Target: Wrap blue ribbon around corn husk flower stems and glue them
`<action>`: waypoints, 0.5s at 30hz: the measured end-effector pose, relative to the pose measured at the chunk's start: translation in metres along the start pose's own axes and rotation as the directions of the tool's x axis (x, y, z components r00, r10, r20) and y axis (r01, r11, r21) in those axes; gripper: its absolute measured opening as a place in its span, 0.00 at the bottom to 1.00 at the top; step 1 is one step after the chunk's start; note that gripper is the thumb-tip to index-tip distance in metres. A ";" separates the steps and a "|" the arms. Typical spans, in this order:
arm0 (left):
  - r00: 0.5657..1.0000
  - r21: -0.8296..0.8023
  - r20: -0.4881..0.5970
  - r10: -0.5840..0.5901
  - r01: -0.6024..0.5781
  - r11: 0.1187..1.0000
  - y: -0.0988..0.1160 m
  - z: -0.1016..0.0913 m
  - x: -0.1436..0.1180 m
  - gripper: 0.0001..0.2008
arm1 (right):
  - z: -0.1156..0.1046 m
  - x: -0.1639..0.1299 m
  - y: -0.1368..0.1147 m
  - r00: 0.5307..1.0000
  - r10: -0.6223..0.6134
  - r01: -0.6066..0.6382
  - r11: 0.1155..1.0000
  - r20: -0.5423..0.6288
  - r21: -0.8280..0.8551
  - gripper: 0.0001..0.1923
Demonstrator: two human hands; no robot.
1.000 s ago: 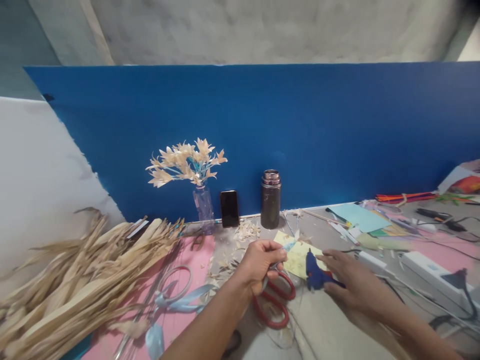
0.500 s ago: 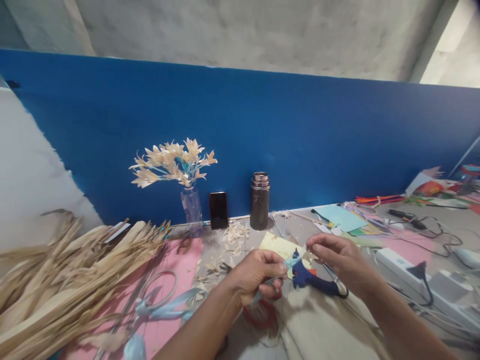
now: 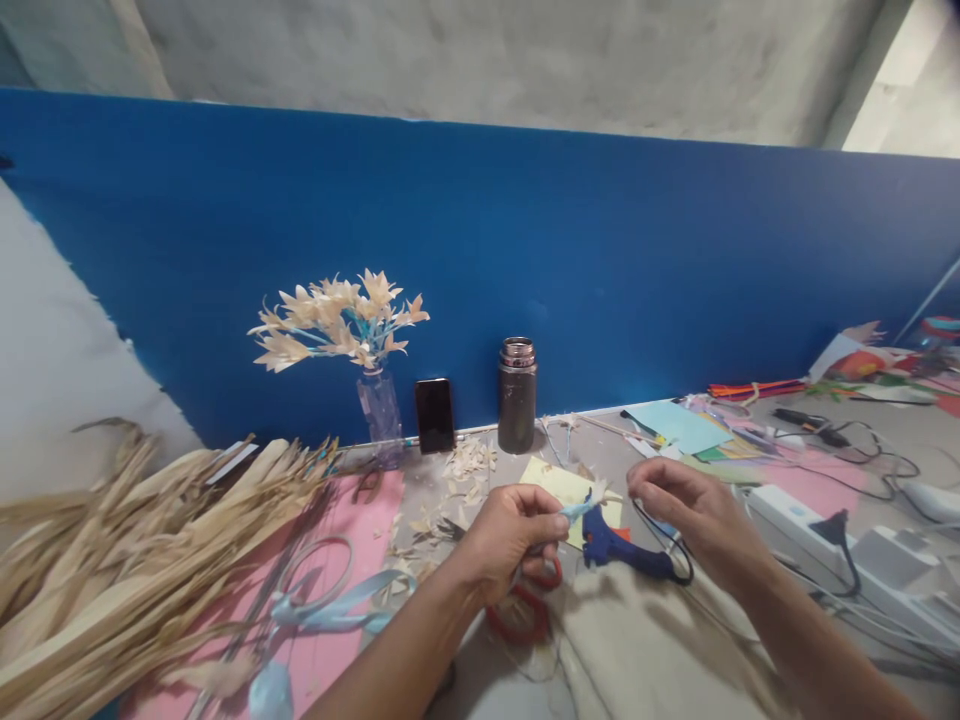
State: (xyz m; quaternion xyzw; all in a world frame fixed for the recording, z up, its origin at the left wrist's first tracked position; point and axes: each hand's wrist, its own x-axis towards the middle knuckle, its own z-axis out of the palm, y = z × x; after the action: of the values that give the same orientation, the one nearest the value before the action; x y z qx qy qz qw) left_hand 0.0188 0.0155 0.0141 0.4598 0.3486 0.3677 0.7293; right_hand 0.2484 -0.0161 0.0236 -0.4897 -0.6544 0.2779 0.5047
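Observation:
My left hand (image 3: 510, 540) pinches a small flower stem (image 3: 577, 509) wrapped in light blue, with pale petal-like bits at its tip pointing right. To the right, my right hand (image 3: 694, 510) is apart from the stem, thumb and fingers pressed together; whatever they may hold is too small to make out. Between and below the hands lies a blue glue gun (image 3: 630, 556), its nozzle end partly over a yellow paper sheet (image 3: 546, 478). Red-handled scissors (image 3: 519, 618) rest beneath my left hand, partly hidden by it.
Dried husks (image 3: 112, 570) and light blue ribbon (image 3: 345, 608) cover the left side. Behind stand a clear vase (image 3: 381, 420) of pale flowers, a phone (image 3: 435, 415) and a dark flask (image 3: 517, 400). A white power strip (image 3: 795, 525) with cables lies right.
My right hand has drawn away from the flower tip to the right, leaving a gap. My left hand keeps its hold on the stem. The view has shifted slightly.

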 end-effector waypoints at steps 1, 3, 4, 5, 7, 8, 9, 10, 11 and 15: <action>1.000 -0.004 -0.013 0.003 -0.003 1.000 0.000 0.001 0.000 0.17 | 0.001 -0.002 0.000 1.000 -0.028 0.028 0.999 -0.006 -0.038 0.14; 0.999 -0.007 -0.032 0.008 -0.008 1.000 0.000 0.002 0.000 0.18 | 0.006 -0.006 0.000 0.995 -0.101 0.099 0.986 -0.006 -0.135 0.10; 0.999 -0.006 -0.039 0.011 -0.011 1.000 0.000 0.003 0.000 0.18 | 0.009 -0.007 0.000 0.989 -0.146 0.140 0.973 -0.016 -0.183 0.08; 0.999 -0.005 -0.043 0.015 -0.015 1.000 0.000 0.004 -0.001 0.18 | 0.013 -0.008 0.000 0.981 -0.193 0.181 0.958 -0.033 -0.220 0.07; 0.999 -0.001 -0.043 0.013 -0.013 1.000 0.001 0.005 -0.002 0.18 | 0.020 -0.009 0.000 0.960 -0.271 0.246 0.935 -0.070 -0.256 0.04; 0.999 0.003 -0.039 0.009 -0.009 1.000 0.001 0.006 -0.003 0.18 | 0.022 -0.009 0.000 0.951 -0.297 0.267 0.929 -0.086 -0.257 0.03; 0.999 0.007 -0.035 0.005 -0.004 1.000 0.000 0.006 -0.003 0.19 | 0.025 -0.009 0.000 0.944 -0.315 0.283 0.925 -0.097 -0.253 0.03; 0.999 0.011 -0.033 0.001 -0.001 1.000 0.000 0.007 -0.003 0.19 | 0.026 -0.008 0.000 0.940 -0.327 0.294 0.923 -0.103 -0.246 0.04; 0.999 0.016 -0.032 -0.003 0.004 1.000 -0.001 0.007 -0.003 0.19 | 0.027 -0.008 0.000 0.936 -0.336 0.304 0.922 -0.106 -0.238 0.05; 0.999 0.046 -0.017 -0.033 0.033 0.998 -0.004 0.007 -0.002 0.22 | 0.025 -0.009 0.003 0.925 -0.358 0.321 0.917 -0.131 -0.236 0.05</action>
State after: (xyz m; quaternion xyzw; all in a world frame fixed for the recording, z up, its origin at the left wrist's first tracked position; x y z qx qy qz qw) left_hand 0.0241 0.0094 0.0127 0.4678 0.3707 0.3512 0.7214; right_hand 0.2261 -0.0197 0.0094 -0.4409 -0.7093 0.0720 0.5453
